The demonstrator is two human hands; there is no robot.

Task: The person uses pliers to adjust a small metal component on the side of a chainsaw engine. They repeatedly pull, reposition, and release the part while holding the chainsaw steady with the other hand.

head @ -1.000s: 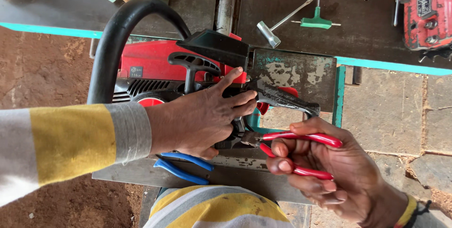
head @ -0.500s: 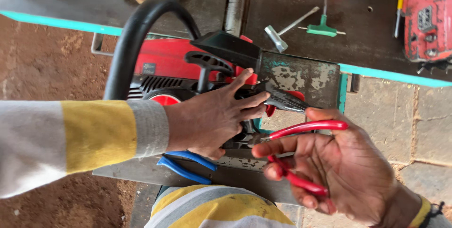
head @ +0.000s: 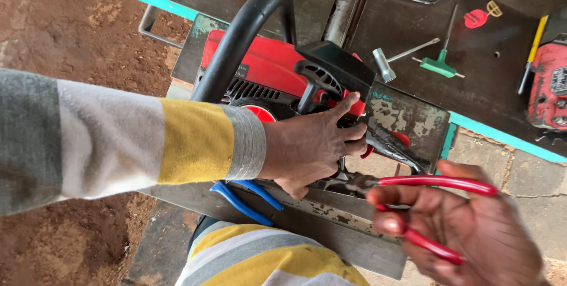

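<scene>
**A:** Your red-handled pliers are a stiff steel tool, light enough for one hand. The plastic-sleeved handles should give you grip, so I'd keep hold well back on those sleeves, where you get leverage, and off the bare metal at the nose.

**B:** And where do they sit against your fingers?

**A:** Your right hand has the upper handle running across the top of the palm, with the fingers curled between the two handles and the lower handle below them. The handles stand apart, so the hand is spread around them rather than squeezed closed. The nose points left, into the gap just under your left hand. I can't tell whether the tip is biting on anything; it is hidden there.

**B:** What about the chainsaw itself?

**A:** Judge it heavy and rigid: red housing, black engine parts, a thick black loop handle arching over it. It rests on a worn metal stand at the edge of the desk. Your left hand lies flat over its rear, fingers spread and pressing down, thumb tucked beneath.

**B:** Anything else near?

**A:** Blue-handled pliers lie on the stand under your left wrist. Further off on the desk are a socket wrench, a green T-handle key and a second red machine at the right edge.
</scene>
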